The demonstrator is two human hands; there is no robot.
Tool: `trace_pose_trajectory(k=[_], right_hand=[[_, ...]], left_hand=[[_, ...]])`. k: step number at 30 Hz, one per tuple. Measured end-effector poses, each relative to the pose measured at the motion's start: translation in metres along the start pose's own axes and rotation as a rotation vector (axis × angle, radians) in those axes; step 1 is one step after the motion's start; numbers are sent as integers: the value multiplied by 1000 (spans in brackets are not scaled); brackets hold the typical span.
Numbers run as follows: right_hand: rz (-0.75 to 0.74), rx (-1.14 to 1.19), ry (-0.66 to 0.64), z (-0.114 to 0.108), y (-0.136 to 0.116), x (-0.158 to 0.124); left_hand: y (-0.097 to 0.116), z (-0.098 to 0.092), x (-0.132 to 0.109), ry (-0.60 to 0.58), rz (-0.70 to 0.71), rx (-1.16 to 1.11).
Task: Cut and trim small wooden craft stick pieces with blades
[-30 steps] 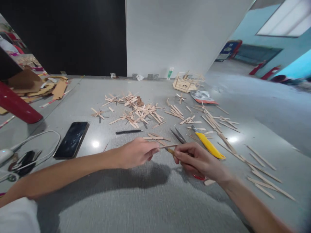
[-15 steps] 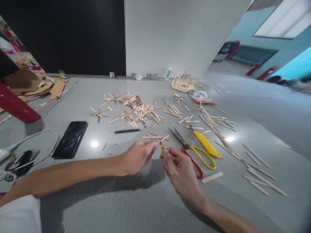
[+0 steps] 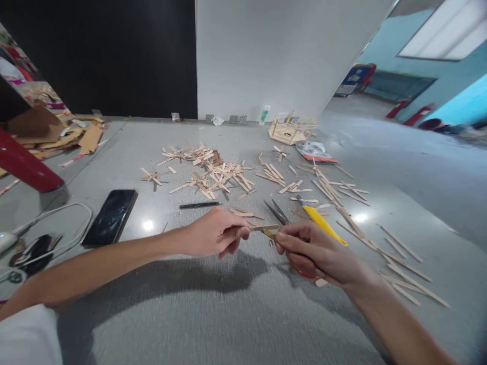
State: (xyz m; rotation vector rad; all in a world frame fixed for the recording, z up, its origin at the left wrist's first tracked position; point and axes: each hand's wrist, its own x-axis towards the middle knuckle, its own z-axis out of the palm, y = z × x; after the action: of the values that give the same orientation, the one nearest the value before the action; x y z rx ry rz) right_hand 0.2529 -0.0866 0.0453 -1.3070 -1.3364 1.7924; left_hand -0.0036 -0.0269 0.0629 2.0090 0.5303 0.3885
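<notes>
My left hand (image 3: 217, 230) is closed on one end of a flat wooden craft stick (image 3: 263, 228), which points right. Pinched in the fingers of my right hand (image 3: 314, 248) is a small brass-coloured, blade-like piece (image 3: 270, 234); its exact kind is unclear. It touches the stick near the far end, or sits just under it. Behind my right hand lie scissors (image 3: 279, 210) with dark blades, their handles mostly covered by the hand. A yellow-handled knife or saw (image 3: 323, 223) is beside them. Several loose sticks (image 3: 243, 213) lie just beyond my left hand.
A heap of craft sticks (image 3: 224, 172) covers the table's middle, with more strewn to the right. A black pen (image 3: 200, 205), a phone (image 3: 110, 218) and a white cable (image 3: 81, 205) lie leftward. At the back stands a small stick frame (image 3: 287, 132).
My right hand has moved right and slightly up, now covering the scissor handles. The stick has swung from slanting upward to nearly level, and my left hand has turned with it.
</notes>
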Motion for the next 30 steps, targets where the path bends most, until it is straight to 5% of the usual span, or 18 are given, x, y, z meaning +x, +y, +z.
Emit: trace_pose_trajectory(k=[5,11,15,27,30], right_hand=[[-5,-11,47,11,-6,-1],[-148,-136,422,62,2,6],[-264,-193,552,81,10,11],[-93,-286,35,2,-8,7],[-89,-284,-9,-2,-7,8]], left_hand=[[-2,2,0,24,6,50],[-15,29,-4,305,105,278],[-23,39,-12,265,86,333],[-23,23,-10,156,287,438],[-23,26,-11,150,307,515]])
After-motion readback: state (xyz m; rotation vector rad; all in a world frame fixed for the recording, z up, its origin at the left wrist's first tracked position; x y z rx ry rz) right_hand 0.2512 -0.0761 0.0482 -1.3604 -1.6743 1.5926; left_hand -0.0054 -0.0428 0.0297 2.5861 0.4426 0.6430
